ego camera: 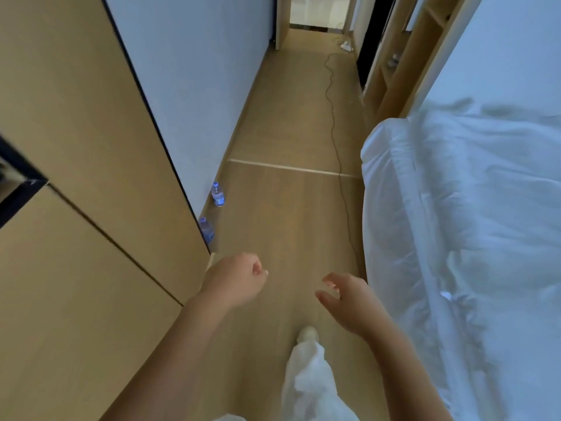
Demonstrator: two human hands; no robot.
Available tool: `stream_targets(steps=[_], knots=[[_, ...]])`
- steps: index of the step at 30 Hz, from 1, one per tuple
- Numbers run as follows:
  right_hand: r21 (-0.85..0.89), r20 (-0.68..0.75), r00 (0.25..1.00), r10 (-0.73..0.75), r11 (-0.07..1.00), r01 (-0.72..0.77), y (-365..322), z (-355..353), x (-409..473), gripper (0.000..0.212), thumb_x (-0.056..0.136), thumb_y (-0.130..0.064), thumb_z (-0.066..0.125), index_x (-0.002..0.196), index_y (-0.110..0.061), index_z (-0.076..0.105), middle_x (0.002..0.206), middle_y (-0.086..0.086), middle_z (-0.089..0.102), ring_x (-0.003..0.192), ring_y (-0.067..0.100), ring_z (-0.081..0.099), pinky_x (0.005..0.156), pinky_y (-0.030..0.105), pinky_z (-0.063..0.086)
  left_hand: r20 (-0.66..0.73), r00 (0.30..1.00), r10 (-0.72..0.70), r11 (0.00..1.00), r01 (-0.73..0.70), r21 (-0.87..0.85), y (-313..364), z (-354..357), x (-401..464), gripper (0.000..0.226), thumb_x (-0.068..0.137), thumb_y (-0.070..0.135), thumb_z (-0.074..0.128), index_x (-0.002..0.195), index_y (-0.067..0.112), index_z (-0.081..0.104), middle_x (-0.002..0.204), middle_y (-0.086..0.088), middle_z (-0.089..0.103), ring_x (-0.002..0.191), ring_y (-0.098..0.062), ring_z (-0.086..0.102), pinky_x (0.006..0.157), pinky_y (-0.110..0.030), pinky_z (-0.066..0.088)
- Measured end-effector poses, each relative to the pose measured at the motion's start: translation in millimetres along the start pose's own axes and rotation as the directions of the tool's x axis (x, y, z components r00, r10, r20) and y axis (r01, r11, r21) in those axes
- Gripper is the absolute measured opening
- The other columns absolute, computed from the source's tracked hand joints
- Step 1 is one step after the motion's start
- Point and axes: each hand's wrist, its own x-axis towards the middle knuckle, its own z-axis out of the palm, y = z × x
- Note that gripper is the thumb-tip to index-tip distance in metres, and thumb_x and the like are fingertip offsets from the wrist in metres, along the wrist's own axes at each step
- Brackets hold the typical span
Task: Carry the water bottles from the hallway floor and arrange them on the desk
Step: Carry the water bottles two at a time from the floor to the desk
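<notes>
head view: worn at head height | aimed forward and down along the pale wooden hallway floor (282,214) | both bare forearms seen close

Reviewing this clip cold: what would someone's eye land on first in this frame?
Probably the two bare hands low in the middle, the left hand loosely curled and the right hand spread, both holding nothing. Next, two water bottles standing by the left wall: the far bottle in plain view, the near bottle partly behind the wooden panel's edge. The white bedding fills the right side.
</notes>
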Motion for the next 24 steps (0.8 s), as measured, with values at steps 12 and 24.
stream_targets(steps=[12, 24], knots=[[-0.091, 0.210, 0.973, -0.097, 0.989, 0.119, 22.8, -103.7, 275.2, 0.042, 0.091, -0.042, 0.052, 0.127, -0.021, 0.053, 0.117, 0.000, 0.063, 0.105, 0.016, 0.059, 0.089, 0.032, 0.050, 0.000, 0.961, -0.276, 0.954, 0.274, -0.123, 42.5, -40.1, 239.3, 0.024, 0.089, 0.036, 0.046, 0.076, 0.019, 0.056, 0.077, 0.006, 0.060, 0.073, -0.014, 0.057, 0.066, -0.028, 0.047], [-0.163, 0.377, 0.893, -0.245, 0.932, 0.325, -61.7, -114.3, 506.9, 0.037, 0.091, -0.040, 0.051, 0.122, -0.019, 0.055, 0.124, 0.001, 0.060, 0.113, 0.020, 0.054, 0.091, 0.028, 0.043, -0.024, 0.849, -0.528, 0.810, 0.495, -0.315, -31.2, -90.0, 413.5, 0.020, 0.088, 0.030, 0.048, 0.101, 0.020, 0.061, 0.105, 0.004, 0.063, 0.101, -0.016, 0.057, 0.089, -0.029, 0.046]])
